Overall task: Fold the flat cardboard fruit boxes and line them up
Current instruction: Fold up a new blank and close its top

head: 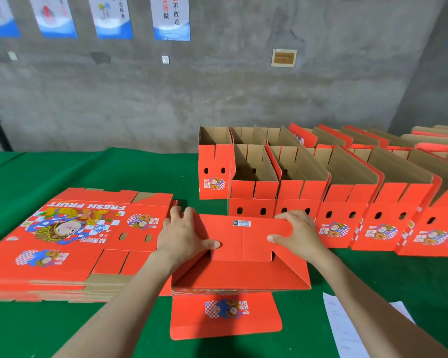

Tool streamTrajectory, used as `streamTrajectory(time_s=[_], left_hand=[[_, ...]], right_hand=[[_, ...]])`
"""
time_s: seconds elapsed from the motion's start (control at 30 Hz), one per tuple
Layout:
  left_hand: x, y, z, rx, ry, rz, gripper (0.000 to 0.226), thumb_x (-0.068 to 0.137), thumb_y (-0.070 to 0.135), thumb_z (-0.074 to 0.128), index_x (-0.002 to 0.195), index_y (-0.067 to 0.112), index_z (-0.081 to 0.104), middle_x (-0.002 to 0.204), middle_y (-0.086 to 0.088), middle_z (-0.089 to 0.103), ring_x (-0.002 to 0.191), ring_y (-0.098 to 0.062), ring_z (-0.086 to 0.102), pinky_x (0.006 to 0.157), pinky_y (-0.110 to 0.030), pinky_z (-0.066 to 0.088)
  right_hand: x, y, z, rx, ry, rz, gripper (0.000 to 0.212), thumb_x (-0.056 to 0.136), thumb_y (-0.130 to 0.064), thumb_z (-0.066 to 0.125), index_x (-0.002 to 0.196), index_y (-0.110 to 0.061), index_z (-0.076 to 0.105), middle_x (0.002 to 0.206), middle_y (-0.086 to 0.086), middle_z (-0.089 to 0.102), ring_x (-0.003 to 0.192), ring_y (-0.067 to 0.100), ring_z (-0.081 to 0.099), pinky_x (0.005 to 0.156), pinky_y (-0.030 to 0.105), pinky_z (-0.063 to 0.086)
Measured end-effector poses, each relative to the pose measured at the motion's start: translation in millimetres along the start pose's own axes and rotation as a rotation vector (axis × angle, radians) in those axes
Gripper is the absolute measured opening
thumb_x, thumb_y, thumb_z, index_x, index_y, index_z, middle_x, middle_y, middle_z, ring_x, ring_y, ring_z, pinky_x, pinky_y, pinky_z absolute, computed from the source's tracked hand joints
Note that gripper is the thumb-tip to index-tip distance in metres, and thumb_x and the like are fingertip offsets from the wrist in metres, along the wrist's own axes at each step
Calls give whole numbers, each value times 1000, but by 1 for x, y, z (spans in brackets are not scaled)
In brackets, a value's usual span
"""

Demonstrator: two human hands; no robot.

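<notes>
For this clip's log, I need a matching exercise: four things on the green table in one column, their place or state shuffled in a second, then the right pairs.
Things
1. stack of flat boxes
2. box with the barcode label
3. folded boxes
4. white paper

Place or state
A. standing open-topped in rows, far right
B. lying near the right edge
C. piled flat on the left
D. part folded in the middle, gripped by the left hand and right hand

Pairs: 1-C, 2-D, 3-A, 4-B
</notes>
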State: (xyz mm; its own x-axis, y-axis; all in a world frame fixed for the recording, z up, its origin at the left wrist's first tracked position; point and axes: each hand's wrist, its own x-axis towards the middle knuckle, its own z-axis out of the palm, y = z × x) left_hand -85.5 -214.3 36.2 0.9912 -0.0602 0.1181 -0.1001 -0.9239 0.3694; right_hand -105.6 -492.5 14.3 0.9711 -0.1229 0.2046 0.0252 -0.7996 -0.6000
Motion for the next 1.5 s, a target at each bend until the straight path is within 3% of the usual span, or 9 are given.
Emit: streamTrajectory(time_s=[0.17,0.47,0.7,0.83,1.0,1.07,1.17,1.37,1.5], left_hand=[[4,2,5,-167,-19,-31,96,53,66,78,126,22,33,128,-14,44,109,-37,56,90,-42,47],[18,-1,0,-106,53,-65,98,56,59,82,128,15,32,120,-16,48,107,-40,56,86,-43,46],[19,-8,-10,-197,15,-48,99,57,56,83,133,18,32,120,-15,48,110,-35,54,90,-40,44],[10,-15,-24,-264,15,13,104,59,58,80,142,22,28,126,-13,53,115,-30,53,94,-34,41],[-11,-14,-40,-415,132,-60,94,71,71,55,146,20,27,125,-15,58,121,-32,52,99,-36,38],[-20,-21,-44,-449,189,-103,93,71,79,41,136,13,43,116,-18,63,113,-35,56,95,-40,40],[-34,-37,-47,-646,218,-158,82,65,91,29,65,11,51,59,-5,55,60,-24,53,61,-35,42],[-45,-65,-49,-1101,-181,-316,72,80,69,43,86,3,70,77,-13,73,64,-18,66,58,-27,49],[-53,-70,-44,-1023,-233,-335,48,83,48,62,83,0,63,62,-4,71,46,-2,61,46,-18,47]], right_hand=[[-4,8,9,250,-65,143,68,71,-45,78,127,-46,39,115,-14,47,104,11,45,84,27,36],[3,-18,16,-85,112,155,67,71,-56,73,125,-37,38,95,1,65,93,27,59,70,31,40],[1,-22,9,-75,107,125,79,71,-60,71,135,-37,31,105,2,67,100,29,62,80,34,47],[-6,-23,-8,128,110,211,101,71,-64,68,149,-24,18,139,10,50,126,33,47,97,39,40],[-31,-36,-21,408,196,165,37,90,-45,55,114,-18,62,111,-3,65,114,21,58,90,32,43],[-46,-37,-24,568,199,139,30,93,-36,55,118,-19,61,114,-3,65,113,17,59,97,36,45],[-65,-42,-32,801,141,168,24,92,-40,54,116,-42,55,116,-8,64,104,3,61,89,30,49],[-90,-58,-46,868,191,91,37,77,-73,40,95,-48,61,123,6,59,114,28,56,100,50,44],[-98,-71,-45,877,241,5,69,63,-90,40,93,-32,64,106,8,66,94,14,61,87,27,46]])
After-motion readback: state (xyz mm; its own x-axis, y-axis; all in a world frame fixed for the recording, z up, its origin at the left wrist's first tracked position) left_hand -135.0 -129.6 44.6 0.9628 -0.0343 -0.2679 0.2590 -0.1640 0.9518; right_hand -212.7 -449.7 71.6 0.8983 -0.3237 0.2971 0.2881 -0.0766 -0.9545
